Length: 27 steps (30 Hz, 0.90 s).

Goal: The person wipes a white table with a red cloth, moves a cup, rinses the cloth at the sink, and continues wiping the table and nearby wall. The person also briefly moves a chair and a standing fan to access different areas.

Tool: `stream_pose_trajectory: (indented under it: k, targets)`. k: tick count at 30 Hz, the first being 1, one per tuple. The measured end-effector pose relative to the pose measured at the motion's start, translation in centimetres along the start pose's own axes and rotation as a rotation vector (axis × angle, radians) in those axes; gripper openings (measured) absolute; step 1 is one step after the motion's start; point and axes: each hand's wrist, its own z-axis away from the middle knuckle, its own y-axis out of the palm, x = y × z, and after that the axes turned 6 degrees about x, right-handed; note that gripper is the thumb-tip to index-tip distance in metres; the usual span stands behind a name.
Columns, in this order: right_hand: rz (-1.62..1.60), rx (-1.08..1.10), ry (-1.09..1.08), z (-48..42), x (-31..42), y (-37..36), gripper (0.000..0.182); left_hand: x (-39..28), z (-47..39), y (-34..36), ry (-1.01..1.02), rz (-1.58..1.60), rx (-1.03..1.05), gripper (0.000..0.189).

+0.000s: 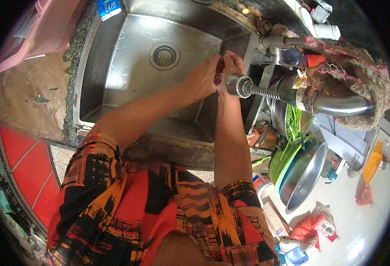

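Both of my hands are together over the right side of a stainless steel sink (133,74), beneath the tap's spray head (238,85). Between my left hand (205,73) and my right hand (231,65) is a small dark red, wet-looking thing (218,72). Fingers of both hands cover most of it, so its kind cannot be made out. Water runs over my wrists and skin. The sink's round drain strainer (164,56) lies to the left of my hands.
A spring-necked tap (271,93) reaches in from the right, with a frayed cloth (364,76) around its pipe. Green stalks (293,123), a green basket (286,159) and a steel basin (303,179) stand at right. A pink rack (48,36) and blue packet (109,8) are at left.
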Motion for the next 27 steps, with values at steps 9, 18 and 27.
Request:
stream_pose_trajectory:
  k: [9, 18, 27]
  targets:
    - [0.004, -0.348, -0.132, -0.6, 8.5, -4.3, 0.047, -0.1, 0.3, 2.8, -0.284, 0.809, 0.107, 0.052]
    - [0.447, -0.276, -0.266, -6.4, 8.8, -5.0, 0.060, -0.4, 2.1, 0.1, -0.613, 1.135, 0.320, 0.044]
    - [0.713, -0.309, -0.105, -7.1, 10.0, -3.2, 0.080, 2.3, 6.5, -2.1, -0.642, 1.269, 0.255, 0.037]
